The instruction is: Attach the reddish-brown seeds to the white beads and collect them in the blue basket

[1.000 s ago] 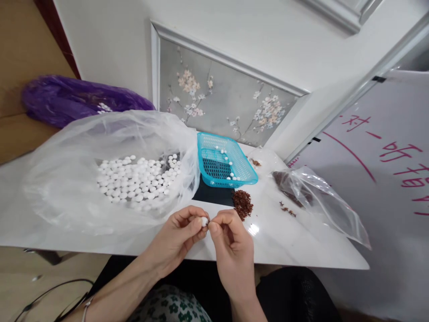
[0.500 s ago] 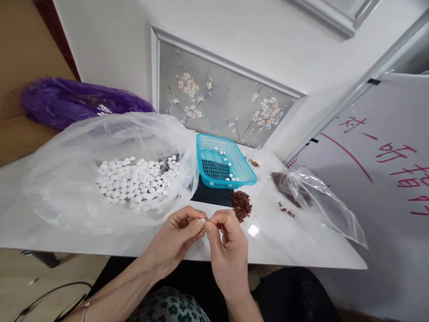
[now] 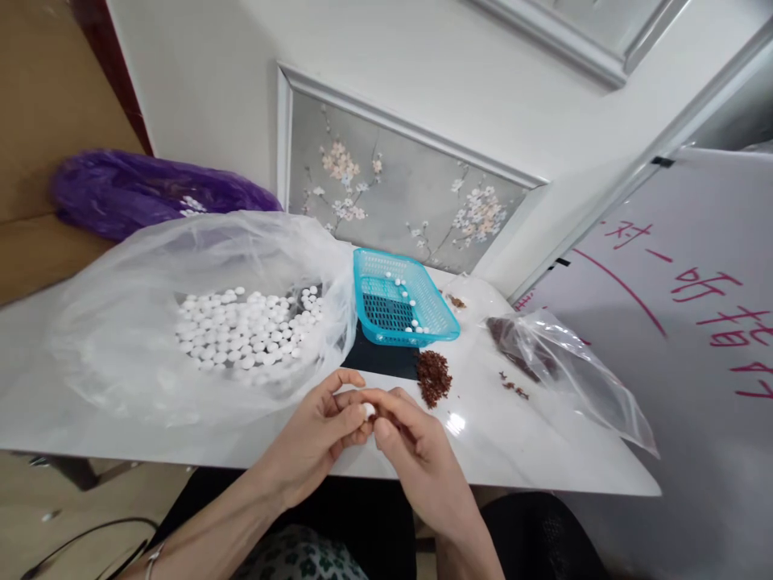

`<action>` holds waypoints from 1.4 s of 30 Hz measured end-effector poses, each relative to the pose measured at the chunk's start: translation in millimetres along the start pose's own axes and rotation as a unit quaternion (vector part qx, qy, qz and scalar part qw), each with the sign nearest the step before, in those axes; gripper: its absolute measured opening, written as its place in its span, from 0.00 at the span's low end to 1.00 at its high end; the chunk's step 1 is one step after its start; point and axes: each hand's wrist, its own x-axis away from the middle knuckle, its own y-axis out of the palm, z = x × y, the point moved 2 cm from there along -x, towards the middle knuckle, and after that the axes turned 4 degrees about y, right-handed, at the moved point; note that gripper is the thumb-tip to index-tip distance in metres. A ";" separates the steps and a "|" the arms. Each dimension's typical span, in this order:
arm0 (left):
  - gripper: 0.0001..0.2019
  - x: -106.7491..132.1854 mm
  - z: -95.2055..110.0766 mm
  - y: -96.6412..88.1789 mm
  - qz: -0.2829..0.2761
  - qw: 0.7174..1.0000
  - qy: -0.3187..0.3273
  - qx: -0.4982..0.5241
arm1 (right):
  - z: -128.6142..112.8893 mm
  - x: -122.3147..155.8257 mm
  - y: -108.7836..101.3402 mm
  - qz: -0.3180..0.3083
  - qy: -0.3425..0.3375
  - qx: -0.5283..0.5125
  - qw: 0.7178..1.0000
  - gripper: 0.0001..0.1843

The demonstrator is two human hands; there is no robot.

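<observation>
My left hand (image 3: 329, 427) pinches a small white ball (image 3: 368, 411) between thumb and fingers, just above the table's front edge. My right hand (image 3: 416, 451) meets it from the other side, its forefinger reaching over the ball and its thumb close by. A dark reddish speck shows beside the ball; whether the right fingers grip it is hidden. Beyond the hands is a pile of reddish-brown bits (image 3: 434, 379). A blue plastic basket (image 3: 447, 326) with several white balls in it stands behind that pile, partly on a black sheet (image 3: 386, 360).
To the left, a large clear plastic bag (image 3: 121, 322) spreads over the white table (image 3: 561, 451), full of white balls. Behind it lies a purple bag (image 3: 109, 193). A clear bag of brown bits (image 3: 568, 354) is at the right. A framed flower picture (image 3: 416, 177) leans against the wall.
My right hand has turned and its thumb has drawn back a little from the ball, while the forefinger now stretches over it. More of the white ball shows in my left fingers.
</observation>
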 end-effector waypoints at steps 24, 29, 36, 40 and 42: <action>0.12 -0.1 1.3 3.4 -0.014 0.995 0.014 -0.100 | 0.3 7.6 5.9 0.068 -0.040 0.094 0.992 0.14; 0.11 -0.8 0.5 3.0 -0.014 0.996 0.001 -0.092 | -1.8 8.2 3.1 0.043 -0.033 0.067 0.996 0.15; 0.10 -2.4 2.5 2.9 -0.009 0.998 -0.008 -0.056 | -5.2 8.1 -2.4 0.003 -0.014 0.049 0.999 0.17; 0.11 -0.6 0.2 3.7 0.000 0.998 0.000 -0.057 | -5.3 6.8 -1.9 0.013 -0.024 0.066 0.997 0.15; 0.11 2.6 -0.6 6.2 0.004 0.998 0.019 -0.066 | -8.0 4.9 -4.3 0.025 -0.041 0.082 0.996 0.13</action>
